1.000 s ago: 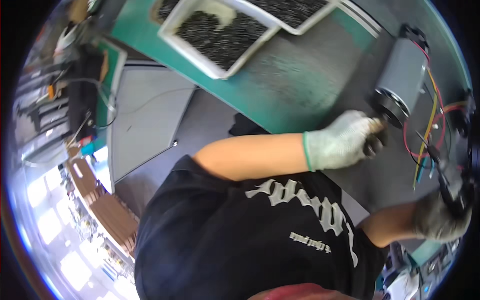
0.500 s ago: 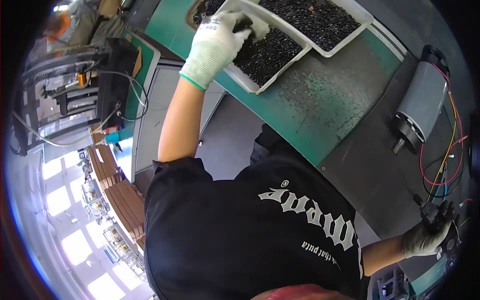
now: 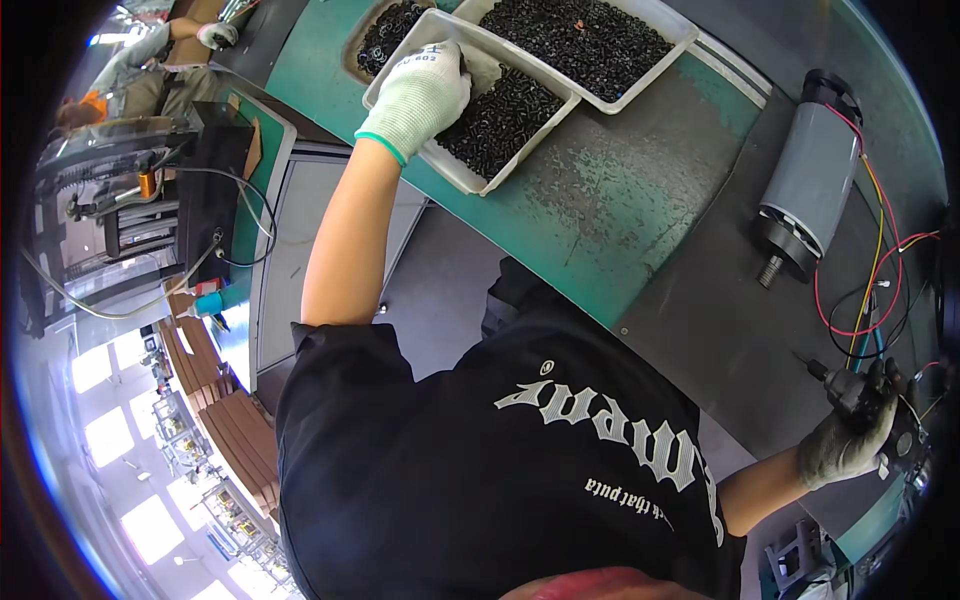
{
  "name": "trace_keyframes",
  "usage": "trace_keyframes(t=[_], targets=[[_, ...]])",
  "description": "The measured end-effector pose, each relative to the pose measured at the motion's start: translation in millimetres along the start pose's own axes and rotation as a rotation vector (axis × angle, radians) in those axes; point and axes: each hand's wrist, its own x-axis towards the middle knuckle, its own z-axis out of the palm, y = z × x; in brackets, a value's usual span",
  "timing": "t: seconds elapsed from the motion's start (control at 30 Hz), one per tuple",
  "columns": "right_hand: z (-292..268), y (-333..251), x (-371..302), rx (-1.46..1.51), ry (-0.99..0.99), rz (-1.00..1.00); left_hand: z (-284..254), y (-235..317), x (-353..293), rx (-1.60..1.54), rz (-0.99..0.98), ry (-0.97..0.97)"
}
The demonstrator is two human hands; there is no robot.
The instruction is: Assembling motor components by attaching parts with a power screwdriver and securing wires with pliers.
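My left hand point(image 3: 428, 82), in a white knit glove with a green cuff, reaches into a white tray point(image 3: 482, 186) of small black parts point(image 3: 502, 122), apparently screws. Its fingers curl down; whatever they pinch is hidden. At the right, my right hand point(image 3: 845, 445), in a greyish glove, grips a black power screwdriver point(image 3: 856, 392) whose thin bit points left. Above that hand, a grey cylindrical motor point(image 3: 815, 185) with a threaded shaft lies on the dark worktop point(image 3: 690, 300).
Behind the first tray stands a larger white tray point(image 3: 690, 35) of black parts, and a smaller bin point(image 3: 350, 62) is at its left. Red, yellow and black wires point(image 3: 880, 240) trail from the motor. A co-worker's gloved hand point(image 3: 217, 36) shows far left, beyond a machine point(image 3: 150, 195). Brown cardboard point(image 3: 240, 435) is stacked lower left.
My left hand has lowered into the white tray, its fingers curling out of sight. My right hand and the screwdriver have come further into view as the whole view shifted.
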Motion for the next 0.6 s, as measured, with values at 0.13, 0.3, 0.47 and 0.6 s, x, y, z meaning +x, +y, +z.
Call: trace_keyframes(t=[0.13, 0.3, 0.47, 0.6], targets=[[4.7, -6.0, 0.7, 0.036, 0.000, 0.031, 10.4, -23.4, -3.5, -0.118, 0.178, 0.307], [8.8, -16.3, -11.4, 0.252, -0.307, 0.153, -29.7, 57.0, -61.9, -1.317, 0.140, 0.017], [59.2, -57.2, 3.8, 0.677, -0.241, 0.017, -20.7, 183.3, -123.1, -2.285, 0.256, -0.793], [70.1, -89.2, -0.4, 1.001, -0.388, 0.160, -11.2, 235.1, -133.2, -2.506, 0.150, -1.110]])
